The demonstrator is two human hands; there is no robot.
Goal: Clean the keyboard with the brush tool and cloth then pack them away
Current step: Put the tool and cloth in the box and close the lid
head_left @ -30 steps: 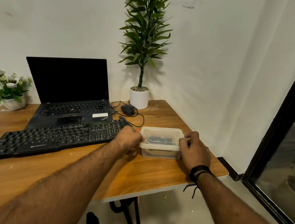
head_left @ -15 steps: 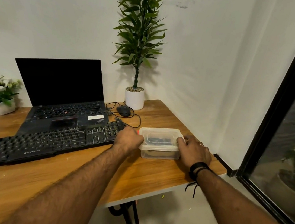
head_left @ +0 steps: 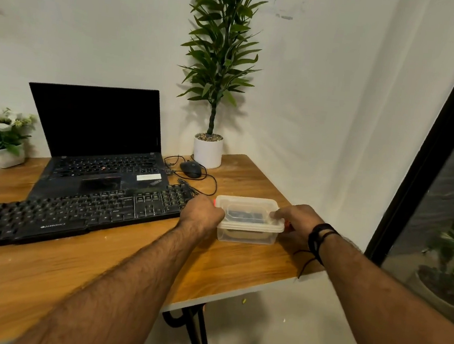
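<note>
A clear plastic box [head_left: 246,232] with its lid on stands near the table's right edge; something dark shows through the lid. My left hand [head_left: 203,214] grips the box's left end, where a bit of red shows. My right hand [head_left: 295,218] holds the right end, fingers curled over the lid's rim. A black keyboard [head_left: 74,211] lies to the left of the box, in front of an open black laptop [head_left: 102,140]. No brush or cloth shows outside the box.
A black mouse [head_left: 191,168] with a tangled cable lies behind the box. A tall plant in a white pot [head_left: 208,150] stands at the back corner, a small flower pot [head_left: 4,156] at far left. The wooden table [head_left: 237,269] ends just right of the box.
My right hand's fingers have shifted onto the lid's right rim. The view has swung slightly; the box stays in place.
</note>
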